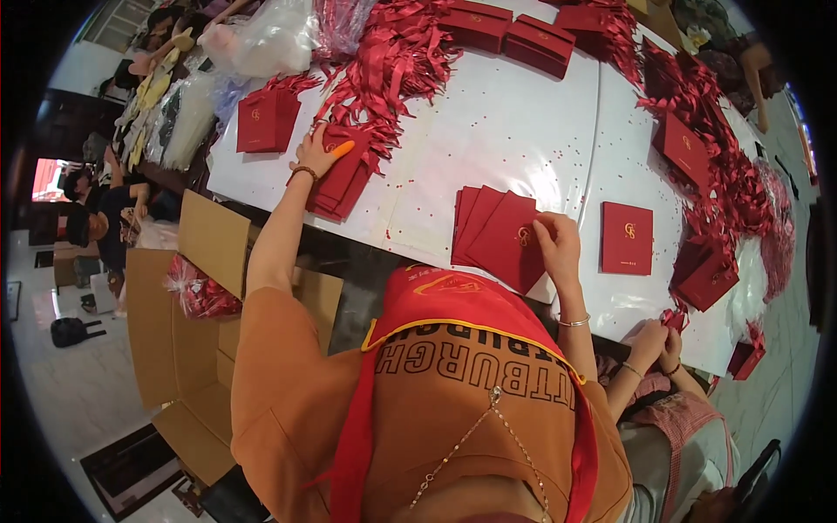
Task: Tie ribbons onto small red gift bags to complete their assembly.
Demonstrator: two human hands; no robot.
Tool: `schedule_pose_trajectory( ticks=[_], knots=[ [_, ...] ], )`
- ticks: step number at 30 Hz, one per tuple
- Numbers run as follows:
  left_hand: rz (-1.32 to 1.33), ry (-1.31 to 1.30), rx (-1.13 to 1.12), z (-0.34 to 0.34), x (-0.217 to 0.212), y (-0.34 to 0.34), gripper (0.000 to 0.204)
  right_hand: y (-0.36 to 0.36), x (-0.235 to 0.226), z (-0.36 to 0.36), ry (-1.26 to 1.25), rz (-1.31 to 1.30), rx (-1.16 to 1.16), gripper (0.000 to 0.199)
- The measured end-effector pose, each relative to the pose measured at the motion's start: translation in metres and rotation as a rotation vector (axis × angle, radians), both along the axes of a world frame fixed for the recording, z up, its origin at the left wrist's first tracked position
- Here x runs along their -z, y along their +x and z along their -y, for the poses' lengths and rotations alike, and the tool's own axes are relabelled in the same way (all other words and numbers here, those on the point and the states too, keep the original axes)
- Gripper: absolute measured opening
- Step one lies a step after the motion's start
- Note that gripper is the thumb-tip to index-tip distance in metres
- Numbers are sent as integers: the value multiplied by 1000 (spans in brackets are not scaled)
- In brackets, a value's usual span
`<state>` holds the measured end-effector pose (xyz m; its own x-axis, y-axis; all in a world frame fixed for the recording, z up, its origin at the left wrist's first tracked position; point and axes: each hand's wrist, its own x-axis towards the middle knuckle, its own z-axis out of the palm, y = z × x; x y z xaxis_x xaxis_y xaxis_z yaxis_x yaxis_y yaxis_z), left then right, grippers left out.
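Observation:
My left hand (321, 157) lies spread over a pile of flat red paper gift bags (342, 193) near the table's front edge. An orange finger cover is on its thumb, and a beaded bracelet circles the wrist. To the right, my right hand (560, 248) pinches the edge of the top bag in a fanned stack of red gift bags (497, 228) with gold print. The fingertips under that bag are hidden. A single red bag (627, 237) lies right of this hand. Another small red stack (264, 120) sits beyond my left hand.
Red ribbons (388, 65) heap at the table's far left, more (724, 187) along its right side. Red bundles (475, 24) stand at the back. An open cardboard box (179, 349) is at my left. Another person's hands (656, 343) work at the lower right.

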<state>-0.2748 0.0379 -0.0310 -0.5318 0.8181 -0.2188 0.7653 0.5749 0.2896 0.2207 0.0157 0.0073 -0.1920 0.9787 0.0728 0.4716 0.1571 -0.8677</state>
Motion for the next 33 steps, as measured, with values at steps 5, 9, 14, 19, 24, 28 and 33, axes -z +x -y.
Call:
schedule_pose_trajectory(
  ticks=[5, 9, 14, 19, 24, 28, 33],
  knots=[
    [-260, 201, -16, 10, -26, 26, 79, 22, 12, 7, 140, 306, 85, 36],
    [-51, 684, 287, -3, -54, 95, 40, 21, 25, 10, 25, 337, 130, 52],
    [492, 245, 572, 41, -9, 204, 57, 11, 27, 5, -12, 198, 104, 53],
    [547, 117, 549, 40, 1, 261, 57, -9, 19, 1, -74, 109, 28, 51],
    [492, 83, 574, 5, -24, 245, 36, -19, 17, -3, 39, 316, -36, 47],
    [246, 379, 516, -61, -6, 185, 23, -24, 10, -2, 206, 516, -50, 45],
    [-308, 167, 80, -143, -31, 131, 70, -35, 9, -7, 310, 428, -151, 45]
  ],
)
